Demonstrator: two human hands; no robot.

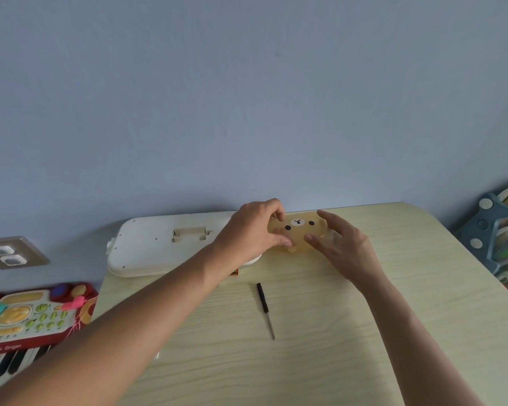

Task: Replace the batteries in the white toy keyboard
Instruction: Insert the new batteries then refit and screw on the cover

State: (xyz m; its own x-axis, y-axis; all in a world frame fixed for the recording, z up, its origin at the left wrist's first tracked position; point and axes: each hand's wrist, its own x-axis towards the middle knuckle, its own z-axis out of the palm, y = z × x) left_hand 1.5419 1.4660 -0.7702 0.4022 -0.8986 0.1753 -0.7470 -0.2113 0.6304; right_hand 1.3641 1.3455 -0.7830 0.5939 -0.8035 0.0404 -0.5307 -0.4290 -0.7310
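While the left hand (251, 230) pinches the translucent bear-face box (298, 234) with closed fingers, the right hand (339, 247) touches it, fingers loosely spread; the white toy keyboard (159, 247) lies face-down on the bench (335, 332) just left, battery compartment (189, 234) open, screwdriver (265, 309) nearer
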